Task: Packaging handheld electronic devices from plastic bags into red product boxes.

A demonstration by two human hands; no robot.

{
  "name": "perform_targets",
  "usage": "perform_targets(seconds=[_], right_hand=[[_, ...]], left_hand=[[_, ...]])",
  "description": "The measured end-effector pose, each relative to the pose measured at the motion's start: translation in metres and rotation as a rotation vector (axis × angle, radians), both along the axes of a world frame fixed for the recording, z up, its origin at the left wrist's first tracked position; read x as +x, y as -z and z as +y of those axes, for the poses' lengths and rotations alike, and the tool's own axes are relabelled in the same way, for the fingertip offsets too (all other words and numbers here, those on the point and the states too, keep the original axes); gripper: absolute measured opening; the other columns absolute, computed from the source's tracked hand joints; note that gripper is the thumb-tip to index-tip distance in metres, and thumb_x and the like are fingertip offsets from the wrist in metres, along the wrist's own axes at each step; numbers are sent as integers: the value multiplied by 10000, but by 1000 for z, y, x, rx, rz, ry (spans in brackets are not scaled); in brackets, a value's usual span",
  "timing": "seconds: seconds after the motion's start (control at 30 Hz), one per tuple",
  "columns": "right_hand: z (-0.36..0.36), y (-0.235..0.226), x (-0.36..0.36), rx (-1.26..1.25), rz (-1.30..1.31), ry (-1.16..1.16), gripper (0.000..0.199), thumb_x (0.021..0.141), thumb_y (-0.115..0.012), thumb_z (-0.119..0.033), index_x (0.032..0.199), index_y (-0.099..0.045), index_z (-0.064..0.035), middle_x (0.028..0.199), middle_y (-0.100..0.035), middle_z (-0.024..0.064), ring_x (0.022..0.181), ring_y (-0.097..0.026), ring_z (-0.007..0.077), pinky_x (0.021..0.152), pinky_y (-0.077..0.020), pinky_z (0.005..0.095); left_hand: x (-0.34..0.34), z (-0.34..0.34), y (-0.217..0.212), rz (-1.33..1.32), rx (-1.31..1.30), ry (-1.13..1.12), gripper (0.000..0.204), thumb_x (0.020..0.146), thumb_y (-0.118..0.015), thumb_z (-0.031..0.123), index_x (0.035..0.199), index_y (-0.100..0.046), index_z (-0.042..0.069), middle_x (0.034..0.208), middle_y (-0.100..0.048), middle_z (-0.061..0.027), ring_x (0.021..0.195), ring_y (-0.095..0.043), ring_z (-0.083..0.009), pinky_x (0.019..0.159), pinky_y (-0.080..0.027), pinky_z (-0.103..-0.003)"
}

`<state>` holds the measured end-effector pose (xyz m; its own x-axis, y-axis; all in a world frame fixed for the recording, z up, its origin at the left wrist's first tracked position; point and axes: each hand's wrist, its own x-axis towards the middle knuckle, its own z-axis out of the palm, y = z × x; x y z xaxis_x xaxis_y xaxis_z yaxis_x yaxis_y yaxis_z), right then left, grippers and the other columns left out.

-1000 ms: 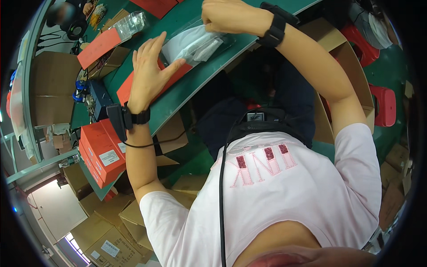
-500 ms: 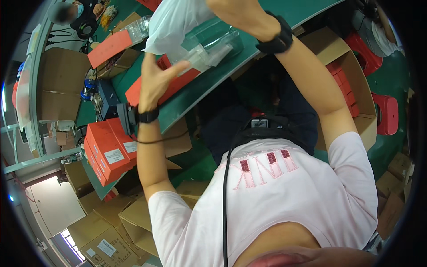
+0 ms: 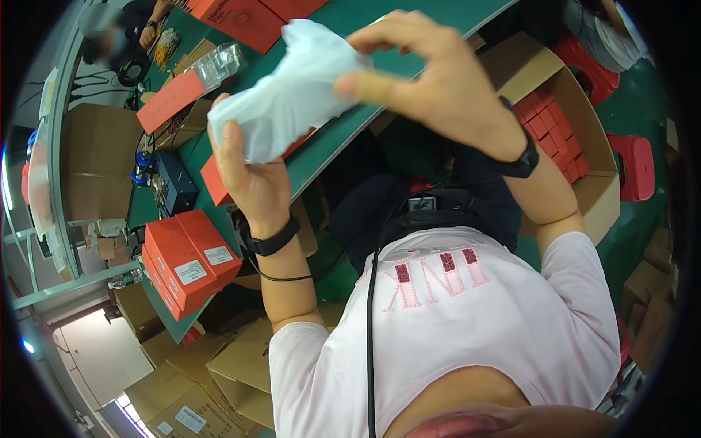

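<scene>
A white plastic bag, wrapped round something I cannot make out, is held up over the green table. My left hand grips its lower left end, with the thumb across the front. At the other end is my right hand, its thumb and fingers apart and slightly blurred. The fingertips touch or nearly touch the bag's edge. Behind the left hand, an orange-red box lies on the table, mostly hidden.
A flat red carton and a clear plastic tray lie at the far left. Large red boxes stand at the back, others at left. On the right, a cardboard box holds several small red boxes. Another person sits across.
The bag has come nearer and lower, now bunched into a compact bundle. Both hands have drawn back toward me. Red boxes at the table's back have come into view.
</scene>
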<state>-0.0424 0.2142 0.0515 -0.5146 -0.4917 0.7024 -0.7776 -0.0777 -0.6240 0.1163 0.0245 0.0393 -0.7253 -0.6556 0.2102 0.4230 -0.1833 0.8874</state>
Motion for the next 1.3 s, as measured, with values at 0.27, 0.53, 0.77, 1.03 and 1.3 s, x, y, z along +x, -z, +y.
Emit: perform_targets(seconds=[0.27, 0.53, 0.77, 1.03, 1.3], right_hand=[[13, 13, 19, -179, 21, -370, 243, 829, -813, -49, 916, -587, -35, 901, -615, 116, 777, -632, 267, 715, -525, 337], [32, 15, 5, -26, -967, -552, 265, 933, -542, -11, 1129, -717, 24, 880, -663, 74, 858, -615, 130, 688, -500, 307], [33, 35, 1, 104, -632, -425, 309, 855, -724, -92, 1144, -737, 15, 1058, -749, 108, 908, -660, 148, 806, -523, 297], [42, 50, 9, 304, -1018, -849, 341, 894, -751, -133, 1174, -683, 49, 1072, -744, 44, 967, -626, 88, 864, -532, 300], [68, 65, 48, 133, -837, -578, 367, 830, -710, -164, 1142, -668, 26, 954, -721, 165, 847, -696, 269, 777, -531, 365]], left_hand=[[-3, 0, 10, -111, 21, -39, 323, 1058, -529, 386, 1217, -557, 107, 1062, -667, -42, 876, -669, -177, 628, -521, -307], [-1, 18, 8, -18, -126, -5, 425, 1073, -502, 382, 1321, -451, 41, 1109, -653, -149, 800, -673, -229, 529, -509, -312], [0, 28, -10, -45, -255, 99, 511, 1000, -581, 308, 1370, -417, -3, 1231, -622, -237, 990, -670, -282, 675, -574, -342], [-25, 46, -2, -199, -812, -173, 447, 1085, -440, 287, 1243, -621, -89, 1136, -711, -199, 980, -669, -225, 925, -516, -357], [-13, 3, 23, -418, -906, -570, 423, 1094, -498, 248, 1306, -571, -110, 1207, -693, -166, 1008, -676, -286, 894, -541, -370]])
